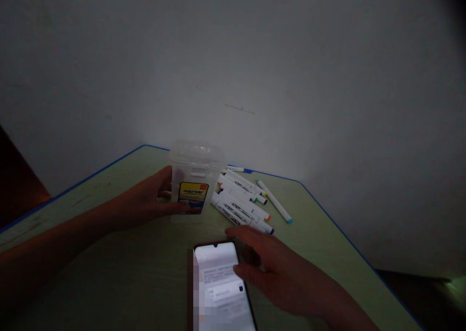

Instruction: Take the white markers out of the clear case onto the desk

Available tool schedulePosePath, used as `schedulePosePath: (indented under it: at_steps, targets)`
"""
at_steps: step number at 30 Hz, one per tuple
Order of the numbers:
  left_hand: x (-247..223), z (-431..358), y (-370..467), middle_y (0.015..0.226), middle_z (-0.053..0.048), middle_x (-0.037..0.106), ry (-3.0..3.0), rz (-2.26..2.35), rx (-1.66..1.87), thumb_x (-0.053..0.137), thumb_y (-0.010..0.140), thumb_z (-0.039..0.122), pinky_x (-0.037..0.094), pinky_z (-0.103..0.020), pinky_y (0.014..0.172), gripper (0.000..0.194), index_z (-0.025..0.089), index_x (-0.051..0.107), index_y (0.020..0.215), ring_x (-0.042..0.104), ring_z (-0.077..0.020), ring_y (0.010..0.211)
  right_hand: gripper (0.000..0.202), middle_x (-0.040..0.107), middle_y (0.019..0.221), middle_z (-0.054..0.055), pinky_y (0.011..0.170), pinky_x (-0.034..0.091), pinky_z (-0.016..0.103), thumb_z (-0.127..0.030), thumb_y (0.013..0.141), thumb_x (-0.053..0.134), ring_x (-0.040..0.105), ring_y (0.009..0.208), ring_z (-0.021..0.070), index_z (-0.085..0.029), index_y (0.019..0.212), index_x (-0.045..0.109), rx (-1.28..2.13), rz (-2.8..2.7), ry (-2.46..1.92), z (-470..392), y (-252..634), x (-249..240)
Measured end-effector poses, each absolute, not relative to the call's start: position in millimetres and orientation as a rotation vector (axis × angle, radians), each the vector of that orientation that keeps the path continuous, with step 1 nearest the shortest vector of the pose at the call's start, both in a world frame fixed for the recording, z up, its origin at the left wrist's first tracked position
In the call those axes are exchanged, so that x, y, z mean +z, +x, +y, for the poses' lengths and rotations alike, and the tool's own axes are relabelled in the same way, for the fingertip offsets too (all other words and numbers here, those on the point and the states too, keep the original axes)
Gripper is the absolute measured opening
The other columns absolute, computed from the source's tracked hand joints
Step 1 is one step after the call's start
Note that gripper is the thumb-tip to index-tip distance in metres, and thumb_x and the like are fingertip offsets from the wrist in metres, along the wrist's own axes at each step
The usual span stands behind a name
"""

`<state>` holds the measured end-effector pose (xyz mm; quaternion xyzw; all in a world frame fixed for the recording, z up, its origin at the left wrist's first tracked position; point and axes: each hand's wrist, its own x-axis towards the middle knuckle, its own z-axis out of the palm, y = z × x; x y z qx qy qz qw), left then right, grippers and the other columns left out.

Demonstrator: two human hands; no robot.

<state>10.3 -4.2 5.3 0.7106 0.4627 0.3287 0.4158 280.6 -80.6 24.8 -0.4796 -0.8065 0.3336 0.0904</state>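
Observation:
A clear plastic box (pixel 198 171) with a yellow and black marker label stands upright, its lid down. My left hand (pixel 149 200) is round its left side, thumb across the label. Right of the box lies a pile of white markers (pixel 242 200) with coloured ends, and one marker with blue-green ends (pixel 274 201) rests apart from them. A lit phone (pixel 222 282) lies in front, its left part pixelated. At the phone's upper right edge is my right hand (pixel 262 263), thumb and fingers apart, with nothing between them.
The pale green table (pixel 313 243) has a blue edge and narrows towards a grey wall (pixel 233 69) behind it. A dark reddish shape (pixel 18 180) is at the far left, beyond the table.

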Motion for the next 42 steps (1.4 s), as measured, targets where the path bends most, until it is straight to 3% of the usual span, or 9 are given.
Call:
schedulePosePath:
  at_steps: [4,7,10,15,21,26,32,42]
  targets:
    - [4,-4,10,0.127,-0.010,0.065,1.781,1.157,0.814,0.076,0.069,0.042,0.052,-0.042,0.093,0.063,0.023,0.046,0.121,0.066,-0.0260,0.110,0.060,0.057,0.131,0.014,0.095,0.043,0.045,-0.028,0.082,0.065,0.054,0.112,0.0284,-0.018,0.138,0.048,1.041,-2.396,-1.518,-82,280,32]
    - [4,-5,10,0.129,-0.011,0.064,1.767,1.156,0.801,0.076,0.070,0.041,0.052,-0.043,0.094,0.063,0.022,0.046,0.122,0.066,-0.0260,0.110,0.086,0.040,0.151,0.012,0.107,0.035,0.050,-0.037,0.073,0.076,0.042,0.132,0.0331,-0.024,0.148,0.036,1.110,-2.407,-1.644,-87,278,41]
    - [5,-5,10,0.127,-0.012,0.065,1.770,1.158,0.816,0.077,0.069,0.040,0.053,-0.045,0.093,0.063,0.020,0.047,0.120,0.066,-0.0274,0.110,0.107,0.030,0.158,0.010,0.111,0.030,0.052,-0.036,0.064,0.083,0.033,0.139,0.0356,-0.028,0.153,0.024,1.119,-2.491,-1.702,-95,276,47]
    - [3,-4,12,0.119,-0.013,0.069,1.771,1.143,0.853,0.076,0.068,0.040,0.052,-0.047,0.092,0.064,0.017,0.049,0.120,0.068,-0.0295,0.107,0.096,0.042,0.151,0.011,0.105,0.040,0.046,-0.037,0.068,0.080,0.046,0.131,0.0342,-0.031,0.150,0.030,0.959,-2.569,-1.557,-108,270,50]
    - [1,-3,10,0.117,-0.010,0.070,1.784,1.141,0.863,0.076,0.067,0.039,0.055,-0.042,0.088,0.064,0.018,0.048,0.121,0.069,-0.0269,0.103,0.090,0.045,0.149,0.014,0.093,0.052,0.048,-0.029,0.073,0.071,0.058,0.118,0.0363,-0.024,0.152,0.028,0.771,-2.773,-1.591,-110,264,53]
    - [3,-4,11,0.116,-0.009,0.071,1.802,1.149,0.864,0.077,0.066,0.040,0.055,-0.040,0.087,0.061,0.020,0.050,0.117,0.069,-0.0259,0.102,0.089,0.040,0.151,0.015,0.090,0.055,0.049,-0.027,0.075,0.068,0.059,0.118,0.0383,-0.020,0.153,0.025,0.619,-2.860,-1.551,-109,267,49]
    - [3,-2,11,0.120,-0.010,0.069,1.799,1.167,0.855,0.076,0.066,0.041,0.055,-0.040,0.087,0.060,0.019,0.050,0.117,0.069,-0.0258,0.103,0.094,0.041,0.150,0.016,0.085,0.058,0.048,-0.035,0.074,0.069,0.062,0.113,0.0385,-0.023,0.154,0.021,0.546,-2.866,-1.475,-108,275,40]
    - [0,-3,10,0.122,-0.008,0.068,1.790,1.161,0.850,0.078,0.066,0.039,0.056,-0.039,0.088,0.063,0.021,0.049,0.119,0.069,-0.0242,0.103,0.093,0.043,0.148,0.017,0.079,0.060,0.047,-0.033,0.074,0.068,0.065,0.108,0.0385,-0.021,0.154,0.021,0.462,-2.892,-1.425,-108,275,35]
